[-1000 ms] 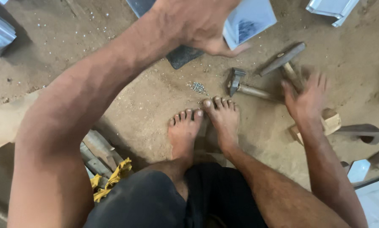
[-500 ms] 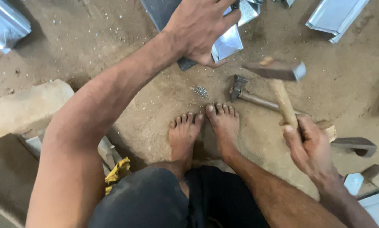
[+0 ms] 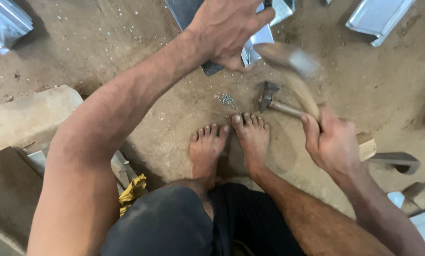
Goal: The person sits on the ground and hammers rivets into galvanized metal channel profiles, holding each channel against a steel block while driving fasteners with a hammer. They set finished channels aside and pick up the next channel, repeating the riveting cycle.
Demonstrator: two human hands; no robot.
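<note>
Left hand (image 3: 226, 28) clamps sheet-metal piece (image 3: 257, 45) at 12 o'clock on dirt floor (image 3: 127, 61). Right hand (image 3: 333, 144) grips blurred hammer (image 3: 293, 71) at 2 o'clock. Second hammer (image 3: 274, 102) lies just beyond toes. Open floor at 10 o'clock.

No packages, labels, signs or screens are present in the area inspected. No printed or marked surface shows anywhere on the dirt floor (image 3: 127, 61) or on the items lying on it.
</note>
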